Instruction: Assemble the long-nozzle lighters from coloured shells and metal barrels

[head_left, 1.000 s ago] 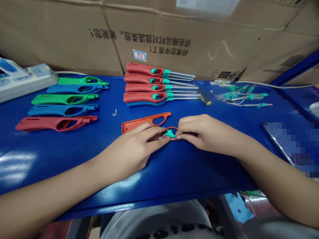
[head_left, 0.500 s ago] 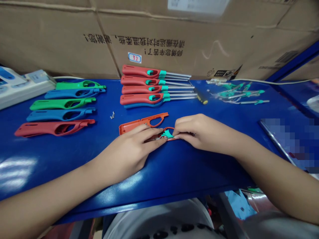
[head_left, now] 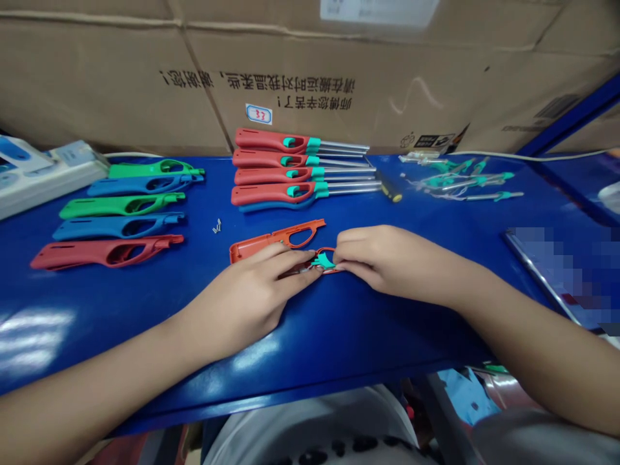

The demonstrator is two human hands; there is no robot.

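Between my hands lies an orange-red lighter shell half [head_left: 327,251], partly covered by my fingers, with a teal trigger [head_left: 324,260] set in it. My left hand [head_left: 264,284] is closed on the shell's handle part, thumb and fingers pinching it from both sides. On the trigger end, my right hand [head_left: 371,255] pinches the shell near its finger loop; its fingertips hide what exactly they press. Just behind my left hand rests the other orange-red shell half [head_left: 261,243], hollow side up. Small screws [head_left: 217,226] lie loose to the left of it.
Several assembled red lighters [head_left: 276,194] with metal tubes are lined up behind. Green, blue and red shells [head_left: 116,226] form a column at left, near a white power strip [head_left: 62,171]. A screwdriver [head_left: 389,187] and teal-and-metal lighter inserts [head_left: 460,181] lie back right. A cardboard box [head_left: 290,51] backs the blue table.
Both hands keep nearly the same grip on the shell. The whole view has shifted slightly; nothing was picked up or let go.
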